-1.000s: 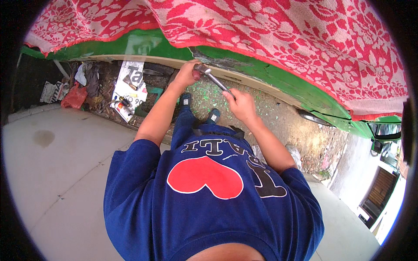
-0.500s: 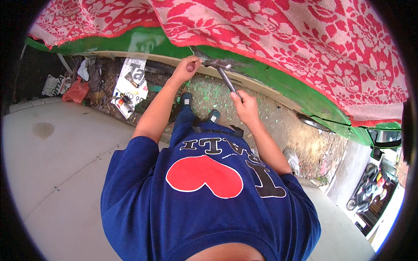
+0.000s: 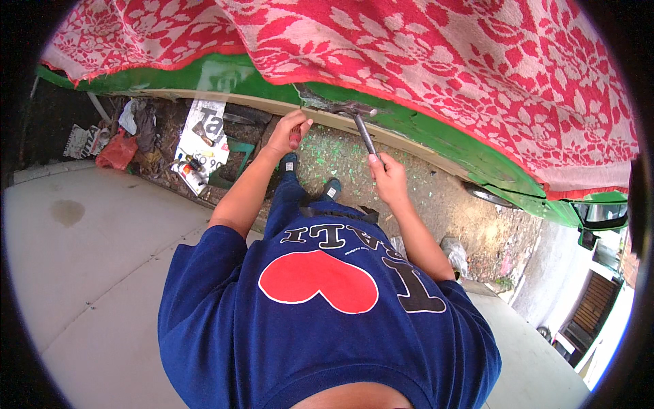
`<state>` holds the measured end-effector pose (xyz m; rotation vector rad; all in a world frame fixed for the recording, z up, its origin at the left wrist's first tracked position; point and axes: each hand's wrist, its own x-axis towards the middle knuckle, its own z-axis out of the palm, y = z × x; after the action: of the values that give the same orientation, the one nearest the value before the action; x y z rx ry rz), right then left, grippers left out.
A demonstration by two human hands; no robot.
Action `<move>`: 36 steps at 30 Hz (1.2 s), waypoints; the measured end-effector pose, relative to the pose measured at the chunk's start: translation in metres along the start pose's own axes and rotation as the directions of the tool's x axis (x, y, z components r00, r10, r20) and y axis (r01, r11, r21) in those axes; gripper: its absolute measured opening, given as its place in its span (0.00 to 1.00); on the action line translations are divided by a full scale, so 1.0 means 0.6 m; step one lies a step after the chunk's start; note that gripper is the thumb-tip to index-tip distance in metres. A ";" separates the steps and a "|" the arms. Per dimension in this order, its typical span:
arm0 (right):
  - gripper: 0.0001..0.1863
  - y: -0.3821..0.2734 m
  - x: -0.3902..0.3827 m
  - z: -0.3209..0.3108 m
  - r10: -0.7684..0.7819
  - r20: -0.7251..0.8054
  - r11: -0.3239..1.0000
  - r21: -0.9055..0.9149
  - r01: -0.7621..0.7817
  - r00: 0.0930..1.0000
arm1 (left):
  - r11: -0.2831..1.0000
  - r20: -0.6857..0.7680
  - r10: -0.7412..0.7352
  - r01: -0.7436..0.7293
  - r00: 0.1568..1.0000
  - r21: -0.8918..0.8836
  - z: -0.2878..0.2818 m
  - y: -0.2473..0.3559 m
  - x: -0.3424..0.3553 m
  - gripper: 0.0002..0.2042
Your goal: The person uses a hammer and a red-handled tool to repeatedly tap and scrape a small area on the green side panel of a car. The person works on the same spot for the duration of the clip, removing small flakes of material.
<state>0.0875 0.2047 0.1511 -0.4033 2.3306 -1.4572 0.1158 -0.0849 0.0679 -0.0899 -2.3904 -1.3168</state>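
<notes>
Holds a hammer (image 3: pixel 366 136) in the right hand (image 3: pixel 388 178), at two o'clock from the middle of the view, with fingers curled around the lower shaft. Slants the shaft toward eleven o'clock, bringing the steel head to about twelve-thirty, over or against a dark, scuffed patch (image 3: pixel 313 99) on a green vehicle panel (image 3: pixel 238 73). Cannot tell contact from a narrow gap there. Grips a reddish handle (image 3: pixel 295 138) in the left hand (image 3: pixel 283 133), at eleven o'clock, with fingers wrapped around it and the butt showing below; cannot make out any blade or tip beyond the fist.

Judging from the pose, seems engaged in hammer work at the scuffed patch. For a next move, would call for a firm hold on the shaft, a square approach to the metal, and left knuckles well apart from the striking line.

Shows lettering in several places: large dark characters on a white board (image 3: pixel 191 142) at ten o'clock, partly covered by small objects; dark print on a pale sheet (image 3: pixel 82 142) between nine and ten; bold, white-edged dark letters on the navy shirt (image 3: pixel 334 341), beside a red heart (image 3: pixel 318 281) at six. Also shows pale tags on the shoes (image 3: pixel 332 189), too small to read.
</notes>
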 end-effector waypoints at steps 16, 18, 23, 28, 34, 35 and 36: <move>0.19 -0.022 0.014 -0.003 -0.018 0.092 0.992 -0.124 0.029 0.996 | 0.996 0.242 0.090 -0.092 0.966 -0.003 -0.049 -0.009 0.048 0.07; 0.19 -0.026 0.016 -0.001 -0.023 0.094 0.993 -0.115 0.034 0.995 | 0.992 0.303 0.116 -0.125 0.946 0.010 -0.053 -0.013 0.053 0.07; 0.18 -0.057 0.020 0.001 -0.023 0.130 0.986 -0.159 0.044 0.991 | 1.000 0.360 -0.022 0.016 0.933 0.019 -0.060 -0.013 0.074 0.07; 0.17 -0.114 0.019 0.027 -0.417 0.045 0.895 -0.152 0.419 0.908 | 0.998 0.278 -0.053 0.063 0.959 -0.026 -0.048 -0.048 0.074 0.05; 0.13 -0.096 0.056 0.028 -0.418 0.073 0.809 -0.424 0.408 0.905 | 0.889 0.312 -0.450 0.453 0.836 0.068 -0.050 -0.053 0.078 0.07; 0.13 -0.102 0.060 0.022 -0.394 0.041 0.855 -0.351 0.383 0.918 | 0.828 0.297 -0.558 0.542 0.775 0.143 -0.051 -0.049 0.082 0.08; 0.14 -0.123 0.057 0.024 -0.372 0.035 0.892 -0.264 0.367 0.928 | 0.844 0.211 -0.525 0.536 0.825 0.008 -0.053 -0.077 0.061 0.11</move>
<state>0.0667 0.1473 0.2070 -0.9597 2.5732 -1.2981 0.0810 -0.1417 0.0600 0.4893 -2.6699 -1.6806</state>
